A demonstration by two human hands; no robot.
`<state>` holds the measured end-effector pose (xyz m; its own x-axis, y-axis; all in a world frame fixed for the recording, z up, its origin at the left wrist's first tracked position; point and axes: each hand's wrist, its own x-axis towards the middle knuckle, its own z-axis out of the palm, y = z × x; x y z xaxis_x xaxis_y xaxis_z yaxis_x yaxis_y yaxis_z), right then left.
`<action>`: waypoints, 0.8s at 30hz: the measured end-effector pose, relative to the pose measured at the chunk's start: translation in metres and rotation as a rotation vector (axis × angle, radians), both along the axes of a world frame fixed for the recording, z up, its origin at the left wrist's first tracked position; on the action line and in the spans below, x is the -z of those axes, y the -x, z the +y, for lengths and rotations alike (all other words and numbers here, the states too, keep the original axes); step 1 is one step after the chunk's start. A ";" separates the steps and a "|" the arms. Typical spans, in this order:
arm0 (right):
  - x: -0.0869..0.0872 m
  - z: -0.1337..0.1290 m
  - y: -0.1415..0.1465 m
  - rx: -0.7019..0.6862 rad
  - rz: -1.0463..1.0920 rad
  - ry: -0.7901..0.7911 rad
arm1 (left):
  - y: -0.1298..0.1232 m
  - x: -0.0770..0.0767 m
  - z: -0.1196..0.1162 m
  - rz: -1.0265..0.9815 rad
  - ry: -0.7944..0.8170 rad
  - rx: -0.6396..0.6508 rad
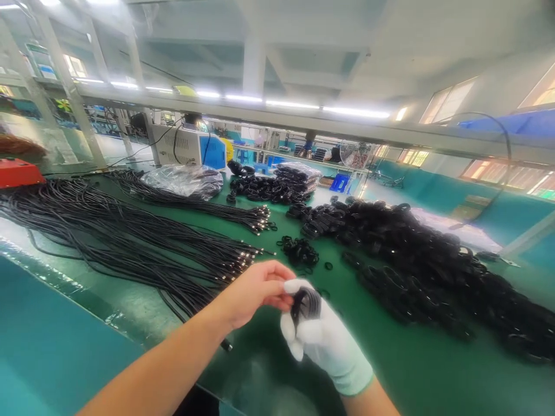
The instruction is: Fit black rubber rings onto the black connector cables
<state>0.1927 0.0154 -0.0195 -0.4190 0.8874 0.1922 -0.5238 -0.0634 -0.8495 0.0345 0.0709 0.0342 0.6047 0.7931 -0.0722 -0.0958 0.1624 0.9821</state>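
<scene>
A small coil of black cable (pixel 309 303) sits in my right hand (pixel 333 341), which wears a white glove. The gloved fingers and thumb wrap round the coil. My left hand (pixel 264 284) is bare and reaches in from the left, its fingers pinched against the coil's near left side; its fingertips are partly hidden. Beyond my hands lies a little heap of small black rings (pixel 299 249) on the green tabletop (pixel 277 364). Left of my left hand, long black cables (pixel 165 237) lie in bundles, their metal plug ends pointing toward the middle.
A large pile of coiled black cables (pixel 390 242) covers the right side. More coils (pixel 269 188) lie at the back, beside a clear plastic bag (pixel 184 182). A white and blue machine (pixel 191 144) stands behind, and a red box (pixel 19 172) at far left. A metal rail crosses overhead.
</scene>
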 end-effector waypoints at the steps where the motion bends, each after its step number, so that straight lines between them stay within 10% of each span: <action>1: -0.001 0.000 0.000 0.016 -0.012 0.010 | -0.001 0.000 -0.001 -0.004 -0.058 -0.033; 8: 0.006 0.001 -0.005 -0.111 -0.058 0.073 | -0.002 -0.009 -0.007 0.315 -0.664 0.066; 15: 0.005 0.007 0.002 -0.137 0.081 0.436 | 0.002 -0.005 0.007 0.338 -0.548 0.099; 20: 0.000 0.007 0.011 0.150 -0.074 0.246 | 0.002 0.007 0.018 0.460 -0.454 -0.049; 24: 0.004 0.003 0.008 0.054 0.022 0.255 | 0.006 0.010 0.015 0.410 -0.540 -0.091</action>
